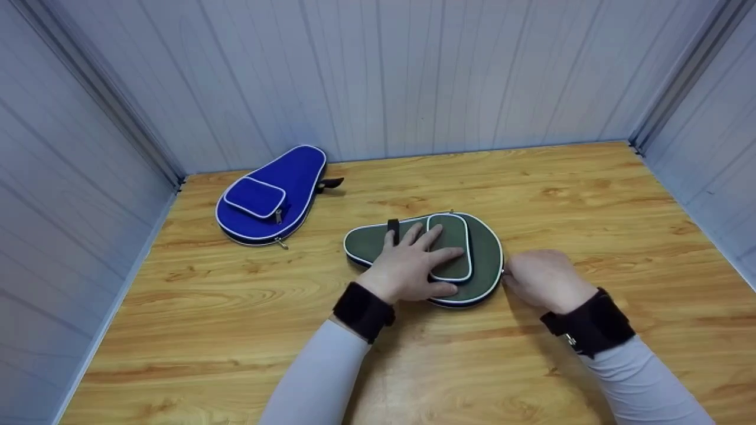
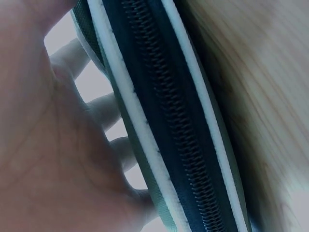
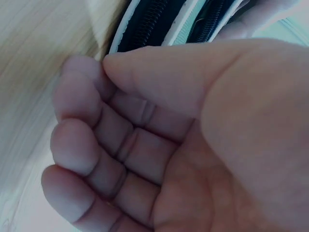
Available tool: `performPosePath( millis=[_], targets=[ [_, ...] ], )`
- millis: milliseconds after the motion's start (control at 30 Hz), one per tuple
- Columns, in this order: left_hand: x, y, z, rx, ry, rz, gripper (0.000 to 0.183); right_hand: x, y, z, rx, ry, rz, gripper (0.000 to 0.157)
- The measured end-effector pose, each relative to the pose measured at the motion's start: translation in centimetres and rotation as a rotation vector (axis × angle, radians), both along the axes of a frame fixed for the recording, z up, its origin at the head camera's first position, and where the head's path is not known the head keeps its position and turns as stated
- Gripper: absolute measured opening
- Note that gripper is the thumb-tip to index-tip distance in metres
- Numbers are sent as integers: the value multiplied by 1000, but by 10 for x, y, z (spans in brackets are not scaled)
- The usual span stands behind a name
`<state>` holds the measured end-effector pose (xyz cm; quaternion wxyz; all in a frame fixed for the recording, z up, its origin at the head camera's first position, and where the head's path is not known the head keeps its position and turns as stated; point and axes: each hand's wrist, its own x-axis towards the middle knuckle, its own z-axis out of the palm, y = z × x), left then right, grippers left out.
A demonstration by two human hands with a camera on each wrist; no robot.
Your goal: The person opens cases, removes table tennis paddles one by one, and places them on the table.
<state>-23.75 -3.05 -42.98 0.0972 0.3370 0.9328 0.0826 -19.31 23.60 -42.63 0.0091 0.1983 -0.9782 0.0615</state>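
Partly covers a green case [image 1: 483, 254] with the left hand [image 1: 410, 268], mostly hides its zipper pull [image 1: 502, 271] in the right hand [image 1: 543, 277], runs both sleeves [image 1: 322, 378] past the head view's lower edge.

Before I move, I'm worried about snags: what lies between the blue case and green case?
Only bare table shows between the blue case and the green case in the head view; the blue one's strap juts out on that side.

We have free tabletop [image 1: 590, 195] between the green paddle case [image 1: 487, 254] and the blue paddle case [image 1: 295, 171]; the left hand [image 1: 410, 267] blocks the green one from above, the right hand [image 1: 543, 278] its rounded end, and the back wall [image 1: 407, 77] the far edge.
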Motion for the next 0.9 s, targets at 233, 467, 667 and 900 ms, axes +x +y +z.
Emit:
performPosePath(
  millis=[233, 467, 667, 900],
  targets=[
    [1, 1, -1, -4, 7, 6, 71, 2, -1, 0, 14, -7, -7, 30],
    [2, 1, 2, -10, 5, 9, 71, 4, -3, 4, 34, -57, 29, 29],
    [1, 3, 0, -26, 17, 45, 72, 4, -6, 8, 19, -100, 97, 29],
    [1, 12, -5, -72, 43, 125, 74, 4, -11, 6, 10, -104, 132, 29]
  ],
)
